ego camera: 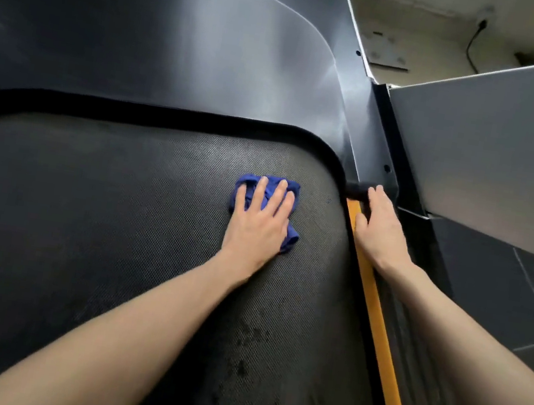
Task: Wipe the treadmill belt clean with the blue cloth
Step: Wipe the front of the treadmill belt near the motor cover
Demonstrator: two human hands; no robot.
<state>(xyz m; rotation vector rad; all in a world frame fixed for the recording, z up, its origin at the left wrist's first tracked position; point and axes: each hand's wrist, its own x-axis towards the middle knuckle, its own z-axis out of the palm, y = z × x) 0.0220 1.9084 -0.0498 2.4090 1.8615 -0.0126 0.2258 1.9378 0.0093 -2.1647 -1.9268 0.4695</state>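
The dark textured treadmill belt (98, 229) fills the lower left of the head view. A crumpled blue cloth (249, 187) lies on the belt near its front right corner. My left hand (261, 217) presses flat on the cloth with straight, spread fingers. My right hand (379, 229) rests with straight fingers on the right side rail beside the belt, its fingertips at the black end cap. Dark blotches mark the belt nearer to me, around the lower middle.
A yellow strip (378, 326) runs along the belt's right edge. The black motor cover (177, 50) rises beyond the belt. A grey upright panel (509, 145) stands at the right. Tiled floor (505, 290) and a wall cable (472, 45) lie beyond.
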